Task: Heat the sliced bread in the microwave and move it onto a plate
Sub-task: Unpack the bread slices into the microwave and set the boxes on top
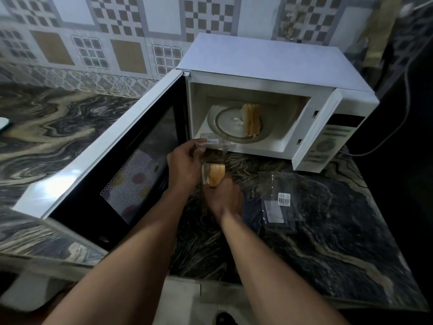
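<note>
A white microwave [269, 64] stands on the marble counter with its door [112, 156] swung wide open to the left. On the glass turntable [225, 127] inside, a few bread slices [253, 118] stand on edge. In front of the opening, my left hand [182, 165] holds the top of a clear plastic bag [214, 148]. My right hand [222, 195] grips a stack of bread slices [214, 175] at the bag's lower end. No plate is in view.
Two empty clear bags with a barcode label [281, 200] lie flat on the dark marble counter [328, 242] right of my hands. A cable [386, 137] runs behind the microwave's control panel [328, 141]. Patterned wall tiles back the counter.
</note>
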Demonstrator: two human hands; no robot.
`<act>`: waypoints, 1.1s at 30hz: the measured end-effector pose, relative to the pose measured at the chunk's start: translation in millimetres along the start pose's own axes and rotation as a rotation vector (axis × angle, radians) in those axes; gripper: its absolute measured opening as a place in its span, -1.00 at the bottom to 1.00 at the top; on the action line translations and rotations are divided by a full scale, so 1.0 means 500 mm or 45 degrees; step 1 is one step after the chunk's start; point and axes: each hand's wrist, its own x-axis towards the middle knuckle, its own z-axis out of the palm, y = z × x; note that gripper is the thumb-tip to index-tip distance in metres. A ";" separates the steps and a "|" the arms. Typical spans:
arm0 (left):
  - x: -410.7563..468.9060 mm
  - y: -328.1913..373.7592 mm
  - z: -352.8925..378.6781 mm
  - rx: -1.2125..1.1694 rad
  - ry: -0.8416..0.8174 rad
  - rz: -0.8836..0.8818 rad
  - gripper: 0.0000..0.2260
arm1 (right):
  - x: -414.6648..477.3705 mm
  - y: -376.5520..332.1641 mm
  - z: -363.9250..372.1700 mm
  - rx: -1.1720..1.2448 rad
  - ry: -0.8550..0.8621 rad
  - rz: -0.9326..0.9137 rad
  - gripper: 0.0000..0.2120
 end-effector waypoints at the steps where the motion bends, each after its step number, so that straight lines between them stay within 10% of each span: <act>1: -0.002 0.001 -0.001 0.011 0.002 0.006 -0.81 | -0.001 0.000 -0.003 0.022 -0.004 0.011 -0.59; 33: -0.117 -0.020 -0.087 0.316 -0.166 -0.154 -0.74 | -0.064 0.035 -0.163 -0.103 0.217 0.003 -0.58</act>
